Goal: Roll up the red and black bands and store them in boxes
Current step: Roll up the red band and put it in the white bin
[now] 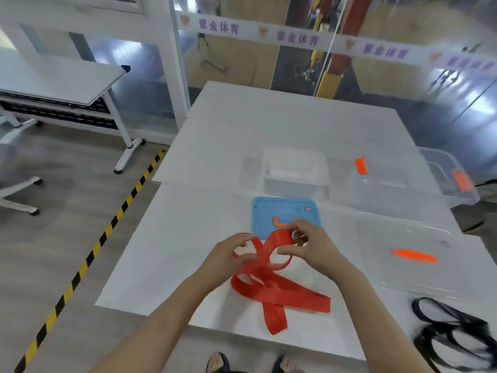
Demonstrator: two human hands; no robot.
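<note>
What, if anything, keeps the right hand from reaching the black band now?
Probably nothing blocks it, so likely yes. The black band lies in loose loops at the near right, beside the right forearm. But the right hand is pinching the red band and would need to release it first.

The wide, flat red band (271, 288) lies in loose, tangled loops just in front of the blue lid (285, 210), its upper loops raised. The black band (451, 329) sprawls unrolled well to the lid's near right. Beyond the lid stand an open white box (294, 181) and a clear box (376, 193).
</note>
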